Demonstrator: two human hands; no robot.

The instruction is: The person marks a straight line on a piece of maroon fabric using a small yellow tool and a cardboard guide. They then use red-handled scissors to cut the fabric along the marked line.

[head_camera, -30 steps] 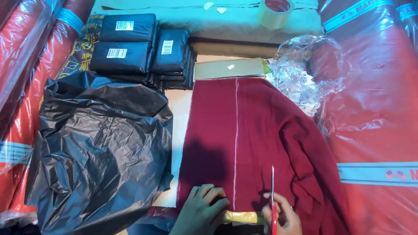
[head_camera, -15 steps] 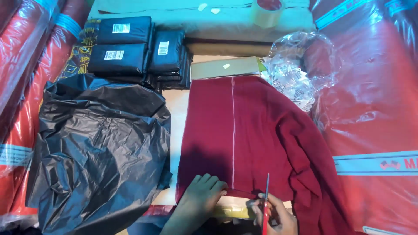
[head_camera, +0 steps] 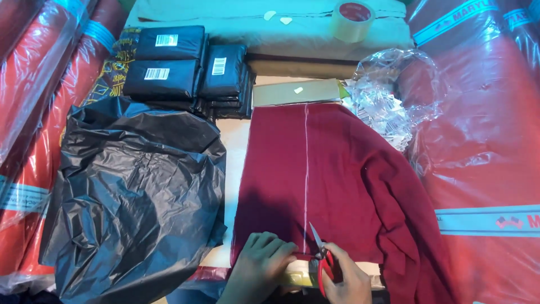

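A dark red cloth (head_camera: 343, 174) lies spread on the table, with a thin white chalk line (head_camera: 305, 169) running down its middle. My left hand (head_camera: 261, 267) presses flat on the cloth's near edge, just left of the line. My right hand (head_camera: 346, 276) grips red-handled scissors (head_camera: 322, 260). Their blades are open at the cloth's near edge, right at the foot of the chalk line.
A crumpled black plastic bag (head_camera: 138, 197) fills the left. Stacked black packets (head_camera: 180, 67) sit at the back, with a tape roll (head_camera: 351, 21) and a clear bag of tags (head_camera: 388, 101). Red plastic-wrapped fabric rolls (head_camera: 484, 141) flank both sides.
The view has shifted slightly. My right hand with the scissors has moved left to the foot of the chalk line, and the blades have tilted into the cloth edge.
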